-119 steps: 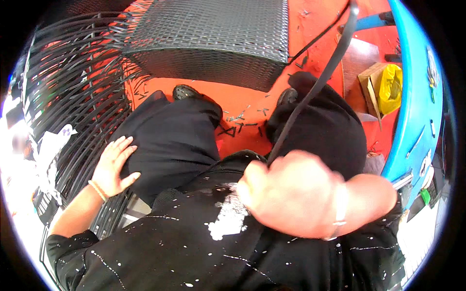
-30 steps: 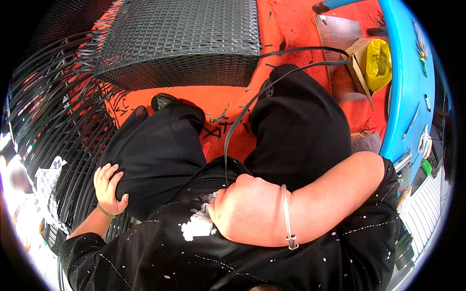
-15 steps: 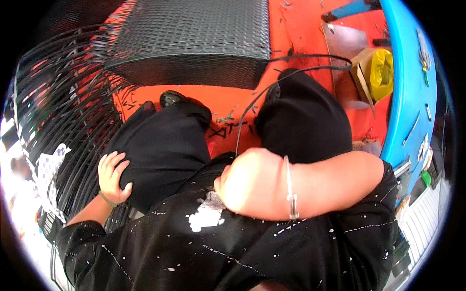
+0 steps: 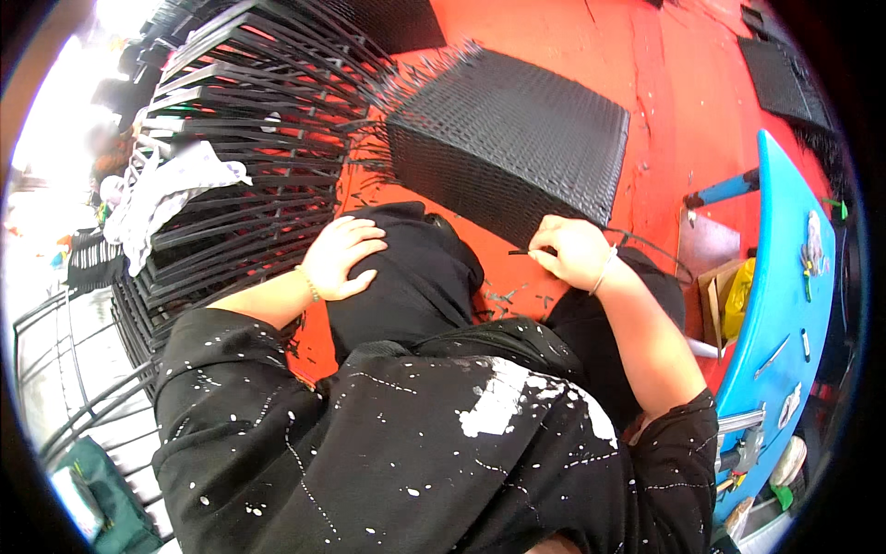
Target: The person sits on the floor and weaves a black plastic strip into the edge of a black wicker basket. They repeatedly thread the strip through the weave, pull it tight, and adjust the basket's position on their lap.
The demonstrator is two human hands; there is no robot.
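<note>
In front of my knees stands a black woven wicker piece [image 4: 512,115], box-like, with loose strip ends sticking out of its left side. By its near right edge my right hand [image 4: 574,249] is closed on a thin black strip [image 4: 519,252], whose short end pokes out past the fingertips. Behind that hand a dark strip loop [image 4: 655,247] curves off to the right; whether it is the same strip I cannot tell. My left hand [image 4: 343,258] lies flat on my left thigh, fingers apart and holding nothing.
At the left, stacked black wicker frames [image 4: 258,138] carry a checked white cloth [image 4: 185,189]. A blue table [image 4: 784,295] with tools on it stands on the right, beside a carton with a yellow bag [image 4: 736,300]. Strip offcuts litter the red floor [image 4: 683,102].
My right hand has moved from my chest out to the near edge of the wicker piece. My left hand stays on my thigh. The view has shifted, showing more of the floor beyond.
</note>
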